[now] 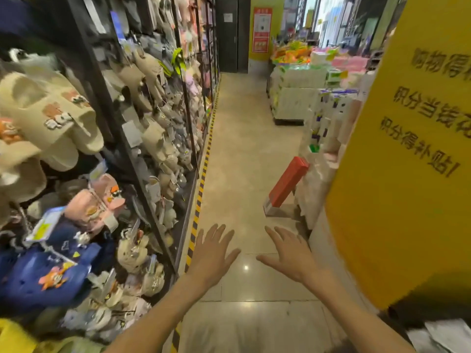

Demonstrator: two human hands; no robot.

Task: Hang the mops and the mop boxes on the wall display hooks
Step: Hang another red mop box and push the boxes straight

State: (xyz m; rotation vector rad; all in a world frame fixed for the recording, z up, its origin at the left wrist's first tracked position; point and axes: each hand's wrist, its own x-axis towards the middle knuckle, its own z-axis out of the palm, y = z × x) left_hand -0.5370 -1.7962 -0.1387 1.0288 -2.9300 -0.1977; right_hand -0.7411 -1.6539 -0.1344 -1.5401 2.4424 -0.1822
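My left hand (215, 252) and my right hand (289, 253) are stretched out in front of me over the aisle floor, palms down, fingers spread, both holding nothing. A long red box (288, 183) with a pale lower end leans tilted against stacked goods on the right of the aisle, ahead of my right hand and apart from it. No mop shows in this view.
A black wall rack (112, 115) full of hanging slippers runs along the left. A yellow pillar (407, 174) with printed characters stands close on the right. Stacks of white paper goods (295, 103) line the right side. A yellow-black striped strip (201, 189) edges the floor.
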